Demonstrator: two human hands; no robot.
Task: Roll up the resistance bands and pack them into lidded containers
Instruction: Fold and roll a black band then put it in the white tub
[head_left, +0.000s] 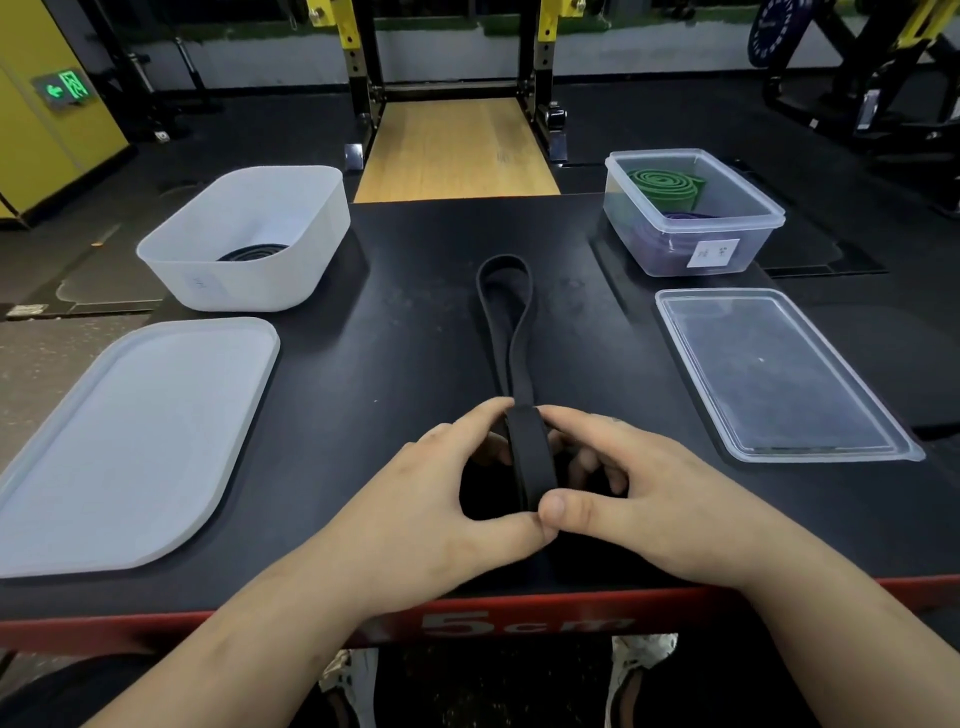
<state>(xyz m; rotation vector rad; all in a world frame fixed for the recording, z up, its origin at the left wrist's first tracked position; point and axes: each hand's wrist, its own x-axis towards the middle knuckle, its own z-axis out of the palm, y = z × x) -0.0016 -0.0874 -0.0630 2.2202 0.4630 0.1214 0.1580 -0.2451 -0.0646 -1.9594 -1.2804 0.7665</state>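
Note:
A black resistance band (506, 317) lies along the middle of the black table, its far end a loop. Its near end is a partly wound roll (527, 462) that both hands hold. My left hand (441, 499) grips the roll from the left, and my right hand (623, 493) grips it from the right with the thumb pressed on the front. A white opaque container (291, 270) at the back left holds a rolled black band (252, 253). A clear container (727, 249) at the back right holds a rolled green band (665, 182) and a purple band (691, 215).
The white lid (130, 441) lies flat on the table's left side. The clear lid (774, 374) lies flat on the right. The table's near edge (493, 623) is red and marked 5cm. Gym racks and a wooden platform (457, 150) stand behind the table.

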